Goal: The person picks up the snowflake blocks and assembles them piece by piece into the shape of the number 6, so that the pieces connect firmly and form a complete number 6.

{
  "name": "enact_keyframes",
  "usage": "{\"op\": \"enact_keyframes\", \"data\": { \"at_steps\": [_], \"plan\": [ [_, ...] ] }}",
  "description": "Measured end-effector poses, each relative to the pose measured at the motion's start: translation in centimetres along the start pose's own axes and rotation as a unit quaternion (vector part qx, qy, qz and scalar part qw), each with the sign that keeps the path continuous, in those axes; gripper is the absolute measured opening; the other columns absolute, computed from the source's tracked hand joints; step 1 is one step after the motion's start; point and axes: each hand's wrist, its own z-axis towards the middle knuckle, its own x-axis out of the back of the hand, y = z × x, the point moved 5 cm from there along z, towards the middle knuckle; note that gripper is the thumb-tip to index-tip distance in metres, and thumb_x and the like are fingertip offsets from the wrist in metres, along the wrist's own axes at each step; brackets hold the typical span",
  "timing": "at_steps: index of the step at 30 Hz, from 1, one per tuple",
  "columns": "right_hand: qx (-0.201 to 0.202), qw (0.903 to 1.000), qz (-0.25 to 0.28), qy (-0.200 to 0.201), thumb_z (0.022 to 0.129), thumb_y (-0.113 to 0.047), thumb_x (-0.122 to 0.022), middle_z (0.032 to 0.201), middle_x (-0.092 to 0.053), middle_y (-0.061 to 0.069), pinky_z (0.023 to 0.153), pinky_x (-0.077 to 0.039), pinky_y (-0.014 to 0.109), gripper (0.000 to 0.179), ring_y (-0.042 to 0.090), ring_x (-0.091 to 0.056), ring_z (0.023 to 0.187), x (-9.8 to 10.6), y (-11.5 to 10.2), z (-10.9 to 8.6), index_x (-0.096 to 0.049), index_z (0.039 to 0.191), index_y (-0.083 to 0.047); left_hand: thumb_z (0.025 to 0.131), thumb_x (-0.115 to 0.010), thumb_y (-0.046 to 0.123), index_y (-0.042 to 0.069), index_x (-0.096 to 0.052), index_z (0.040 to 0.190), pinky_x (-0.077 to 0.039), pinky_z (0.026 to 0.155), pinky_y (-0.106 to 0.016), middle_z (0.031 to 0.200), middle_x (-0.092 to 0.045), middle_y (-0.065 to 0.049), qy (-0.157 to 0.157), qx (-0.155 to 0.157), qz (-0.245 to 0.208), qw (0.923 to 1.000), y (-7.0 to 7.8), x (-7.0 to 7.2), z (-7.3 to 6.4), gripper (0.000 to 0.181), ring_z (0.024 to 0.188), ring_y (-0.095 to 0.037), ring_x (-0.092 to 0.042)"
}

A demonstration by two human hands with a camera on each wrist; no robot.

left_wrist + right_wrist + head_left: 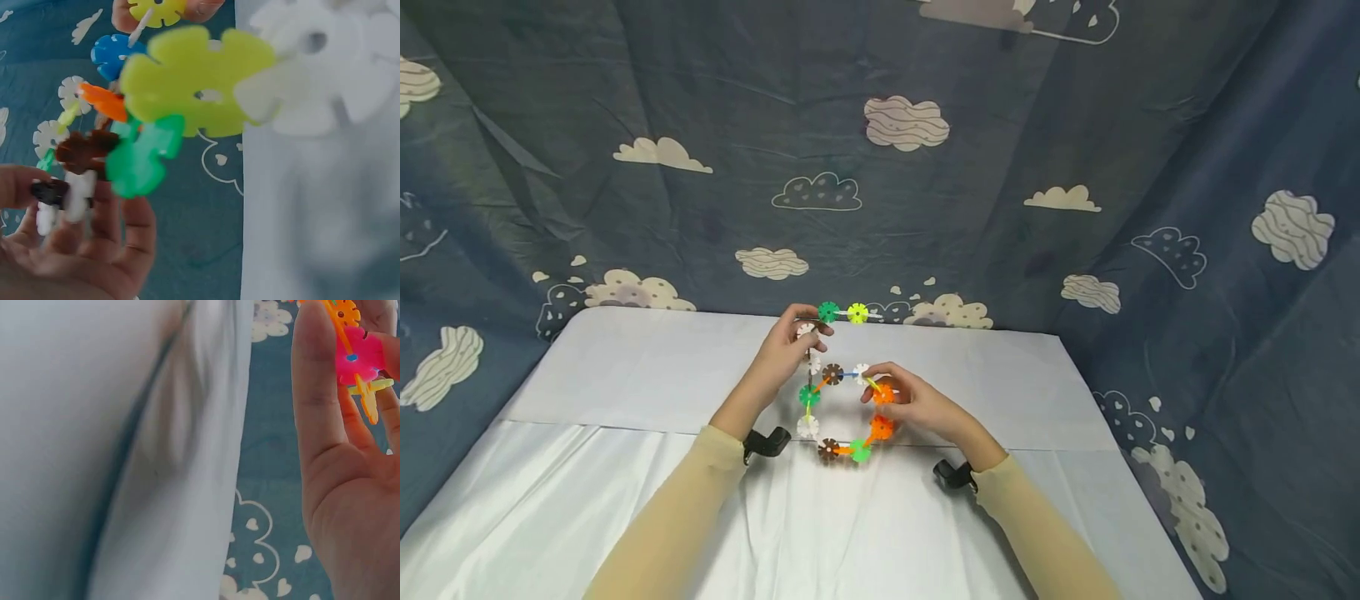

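Note:
Slotted flower-shaped plastic discs are joined edge to edge into a ring with a tail rising from its left side. In the head view, my left hand (778, 350) grips the tail by a white disc; a green disc (828, 312) and a yellow-green disc (857, 313) stick out beyond it. The left wrist view shows a brown disc (84, 151) beside those fingers and a yellow-green disc (187, 81) up close. My right hand (921, 408) holds the ring's right side by the orange discs (882, 427). A pink disc (361, 356) shows near the right fingers in the right wrist view.
A white cloth covers the table (647, 500) beneath the hands. Behind and at both sides hangs a dark blue curtain (715, 92) with cloud prints. Black wrist mounts (766, 442) sit at the cuffs of the beige sleeves (670, 517).

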Motion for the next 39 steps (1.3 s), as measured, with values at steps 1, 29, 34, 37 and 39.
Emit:
{"op": "enact_keyframes", "data": {
  "at_steps": [1, 29, 34, 37, 39],
  "plan": [
    [-0.005, 1.0000, 0.008, 0.000, 0.104, -0.007, -0.063, 0.137, -0.062, 0.028, 0.081, -0.063, 0.035, 0.051, 0.028, -0.067, 0.104, 0.3, 0.1, 0.3, -0.048, 0.150, -0.023, 0.109, -0.051, 0.016, 0.020, -0.048, 0.147, -0.052, 0.087, -0.040, 0.139, -0.063, -0.013, 0.003, 0.007, 0.012, 0.9999, 0.0, 0.2, 0.3, 0.039, 0.109, -0.026, -0.068],
    [-0.098, 0.9745, -0.173, 0.104, 0.099, -0.031, -0.075, 0.122, -0.070, 0.010, 0.063, -0.055, 0.028, 0.046, 0.018, -0.061, 0.073, 2.6, 2.9, 4.5, -0.066, 0.144, -0.025, 0.106, -0.057, 0.031, 0.017, -0.065, 0.138, -0.050, 0.073, -0.037, 0.110, -0.072, -0.012, 0.077, 0.116, 0.290, 0.9468, -6.3, 1.2, 7.2, 0.036, 0.082, -0.023, -0.063],
    [-0.091, 0.9632, -0.221, 0.123, 0.102, -0.031, -0.072, 0.120, -0.070, 0.008, 0.061, -0.053, 0.025, 0.039, 0.016, -0.058, 0.071, 2.6, 2.8, 4.5, -0.069, 0.140, -0.022, 0.109, -0.054, 0.036, 0.006, -0.061, 0.143, -0.053, 0.102, -0.052, 0.135, -0.065, -0.022, 0.072, 0.096, 0.362, 0.9244, -5.5, 1.4, 5.6, 0.046, 0.118, -0.039, -0.064],
    [-0.096, 0.9590, -0.227, 0.139, 0.103, -0.030, -0.071, 0.119, -0.070, 0.009, 0.061, -0.053, 0.025, 0.040, 0.015, -0.059, 0.072, 2.4, 2.8, 4.3, -0.068, 0.141, -0.017, 0.108, -0.056, 0.037, 0.001, -0.056, 0.146, -0.053, 0.105, -0.054, 0.137, -0.065, -0.026, 0.065, 0.110, 0.366, 0.9219, -5.5, 1.6, 3.4, 0.053, 0.125, -0.043, -0.063],
    [-0.107, 0.9561, -0.230, 0.147, 0.102, -0.029, -0.071, 0.117, -0.070, 0.009, 0.061, -0.053, 0.024, 0.040, 0.015, -0.059, 0.073, 2.1, 2.7, 4.1, -0.069, 0.140, -0.013, 0.107, -0.058, 0.038, 0.001, -0.052, 0.150, -0.057, 0.095, -0.051, 0.129, -0.069, -0.025, 0.040, 0.129, 0.345, 0.9288, -5.8, 1.4, 2.0, 0.057, 0.112, -0.041, -0.069]
  ]
}}
